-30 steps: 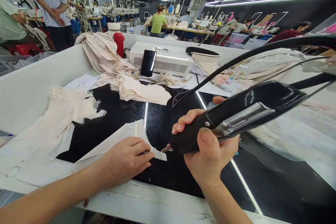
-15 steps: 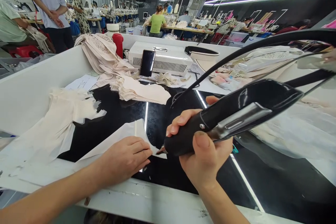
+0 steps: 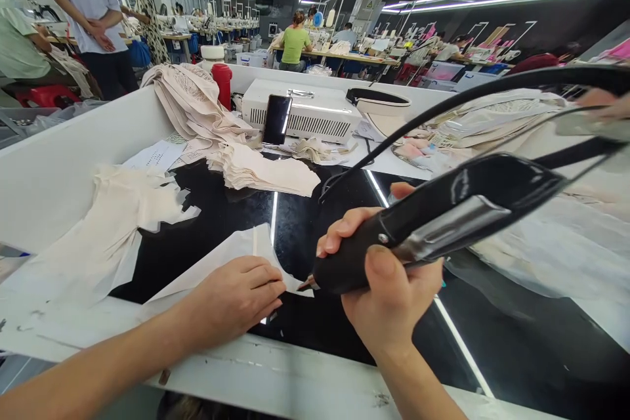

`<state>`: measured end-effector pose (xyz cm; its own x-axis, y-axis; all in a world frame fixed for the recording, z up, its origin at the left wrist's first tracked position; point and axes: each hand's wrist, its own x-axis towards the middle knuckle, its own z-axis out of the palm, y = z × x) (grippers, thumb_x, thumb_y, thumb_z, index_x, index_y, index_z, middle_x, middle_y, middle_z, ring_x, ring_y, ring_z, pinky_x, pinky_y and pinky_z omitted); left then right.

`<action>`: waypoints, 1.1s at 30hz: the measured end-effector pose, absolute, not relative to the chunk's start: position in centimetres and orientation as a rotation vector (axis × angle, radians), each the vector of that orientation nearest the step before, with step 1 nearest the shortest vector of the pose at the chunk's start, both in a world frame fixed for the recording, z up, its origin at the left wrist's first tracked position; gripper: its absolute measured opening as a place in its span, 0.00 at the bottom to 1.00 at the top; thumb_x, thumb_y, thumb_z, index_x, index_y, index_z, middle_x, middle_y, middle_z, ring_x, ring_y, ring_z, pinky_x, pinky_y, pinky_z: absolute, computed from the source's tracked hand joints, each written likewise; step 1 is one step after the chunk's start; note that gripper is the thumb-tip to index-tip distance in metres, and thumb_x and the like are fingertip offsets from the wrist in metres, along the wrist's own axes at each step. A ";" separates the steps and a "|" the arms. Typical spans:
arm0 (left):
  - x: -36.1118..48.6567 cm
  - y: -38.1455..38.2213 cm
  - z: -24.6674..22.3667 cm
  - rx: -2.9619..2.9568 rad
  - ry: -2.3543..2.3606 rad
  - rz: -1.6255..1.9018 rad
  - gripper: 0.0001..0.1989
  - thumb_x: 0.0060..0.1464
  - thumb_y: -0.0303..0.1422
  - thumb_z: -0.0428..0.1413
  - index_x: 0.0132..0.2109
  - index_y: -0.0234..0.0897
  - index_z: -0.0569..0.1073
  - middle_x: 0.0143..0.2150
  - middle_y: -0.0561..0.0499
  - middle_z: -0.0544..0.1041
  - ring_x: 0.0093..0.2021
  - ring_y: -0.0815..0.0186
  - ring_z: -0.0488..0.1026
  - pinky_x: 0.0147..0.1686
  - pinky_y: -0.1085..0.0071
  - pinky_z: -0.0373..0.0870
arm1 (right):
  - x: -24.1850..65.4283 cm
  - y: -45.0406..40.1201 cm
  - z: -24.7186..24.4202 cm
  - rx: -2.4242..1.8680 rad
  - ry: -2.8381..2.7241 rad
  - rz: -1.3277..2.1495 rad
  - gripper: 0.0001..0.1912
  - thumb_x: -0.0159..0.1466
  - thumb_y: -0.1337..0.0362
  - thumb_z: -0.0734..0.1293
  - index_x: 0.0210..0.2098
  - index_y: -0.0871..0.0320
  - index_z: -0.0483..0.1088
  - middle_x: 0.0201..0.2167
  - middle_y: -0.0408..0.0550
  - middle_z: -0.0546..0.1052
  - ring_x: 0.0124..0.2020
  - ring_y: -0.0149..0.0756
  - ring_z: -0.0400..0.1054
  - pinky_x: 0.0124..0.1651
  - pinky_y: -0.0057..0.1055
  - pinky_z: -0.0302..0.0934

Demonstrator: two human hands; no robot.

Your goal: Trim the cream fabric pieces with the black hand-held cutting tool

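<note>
My right hand (image 3: pixel 394 289) is wrapped round a black handheld tool (image 3: pixel 438 223) with a metal lever on its side, a cord at the back and a coppery pointed tip (image 3: pixel 308 283). The thumb lies near the lever. The tip touches the right-hand corner of a thin white fabric piece (image 3: pixel 236 243), which lies on the glossy black table top (image 3: pixel 325 335). My left hand (image 3: pixel 241 289) is on that piece, just left of the tip, with its fingers close together and holding the fabric down. The undersides of its fingers are hidden.
Fabric pieces (image 3: pixel 118 223) lie at the left, a stack of beige pieces (image 3: pixel 270 167) behind. Farther back are a phone (image 3: pixel 277 119), a white vented box (image 3: pixel 319 111) and a red flask (image 3: pixel 222 85). Plastic-covered material (image 3: pixel 551 243) lies right. Other people are in the background.
My right hand and the black tool have shifted slightly to the right, and the tip has moved a little along the fabric's corner. My left hand has hardly moved.
</note>
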<state>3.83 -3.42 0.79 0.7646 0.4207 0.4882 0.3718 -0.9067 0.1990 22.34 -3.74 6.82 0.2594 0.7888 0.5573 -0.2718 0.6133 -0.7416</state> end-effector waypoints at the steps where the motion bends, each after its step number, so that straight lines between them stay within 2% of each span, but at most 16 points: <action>1: 3.8 -3.4 0.8 2.867 0.644 0.828 0.10 0.72 0.27 0.49 0.49 0.30 0.76 0.46 0.43 0.80 0.45 0.59 0.78 0.50 0.62 0.78 | 22.6 -3.8 6.9 -0.572 -1.073 0.762 0.23 0.62 0.57 0.78 0.54 0.46 0.71 0.32 0.38 0.77 0.26 0.31 0.71 0.28 0.30 0.71; 7: 3.8 -3.3 0.8 2.855 0.650 0.818 0.10 0.71 0.26 0.50 0.49 0.29 0.76 0.46 0.43 0.80 0.46 0.58 0.78 0.50 0.62 0.78 | 23.1 -4.0 6.6 -0.590 -1.086 0.733 0.26 0.62 0.57 0.78 0.56 0.46 0.70 0.33 0.39 0.78 0.26 0.31 0.72 0.28 0.30 0.71; 11: 3.7 -3.5 0.9 2.822 0.650 0.802 0.11 0.72 0.27 0.49 0.50 0.29 0.76 0.46 0.43 0.80 0.46 0.59 0.78 0.50 0.62 0.78 | 22.9 -4.1 6.5 -0.617 -1.097 0.718 0.23 0.64 0.59 0.76 0.56 0.46 0.69 0.33 0.39 0.77 0.26 0.30 0.72 0.28 0.29 0.71; 15: 2.7 -3.3 1.6 2.689 0.722 0.826 0.13 0.74 0.29 0.47 0.53 0.33 0.76 0.52 0.44 0.79 0.53 0.61 0.77 0.55 0.65 0.76 | 23.2 -3.7 6.5 -0.622 -1.122 0.707 0.17 0.64 0.59 0.76 0.49 0.49 0.69 0.33 0.39 0.77 0.26 0.31 0.72 0.27 0.30 0.71; 18: 1.3 -2.5 1.9 2.682 0.818 0.833 0.12 0.74 0.30 0.48 0.53 0.35 0.76 0.54 0.45 0.79 0.56 0.62 0.76 0.58 0.66 0.75 | 24.0 -2.8 6.3 -0.613 -1.135 0.666 0.15 0.63 0.59 0.76 0.46 0.50 0.69 0.32 0.39 0.77 0.25 0.31 0.72 0.27 0.30 0.71; 23: -0.4 -2.4 2.0 2.796 0.862 0.658 0.14 0.74 0.29 0.46 0.52 0.34 0.77 0.51 0.45 0.80 0.52 0.61 0.78 0.54 0.64 0.77 | 25.0 -0.4 6.2 -0.596 -1.133 0.598 0.15 0.63 0.60 0.75 0.44 0.50 0.67 0.30 0.36 0.77 0.24 0.30 0.70 0.26 0.29 0.70; 28: 0.0 -4.4 2.9 2.682 0.906 0.476 0.14 0.71 0.27 0.47 0.51 0.38 0.77 0.49 0.47 0.78 0.45 0.63 0.78 0.45 0.68 0.78 | 24.6 1.1 6.3 -0.587 -1.117 0.603 0.13 0.63 0.62 0.74 0.41 0.51 0.66 0.30 0.36 0.77 0.24 0.30 0.70 0.26 0.30 0.69; 33: 1.0 -3.4 4.9 2.509 0.996 0.265 0.12 0.69 0.28 0.50 0.42 0.41 0.78 0.37 0.54 0.77 0.34 0.67 0.77 0.36 0.73 0.74 | 23.8 0.8 6.5 -0.577 -1.119 0.651 0.13 0.62 0.62 0.74 0.41 0.51 0.66 0.31 0.36 0.77 0.23 0.30 0.70 0.26 0.30 0.70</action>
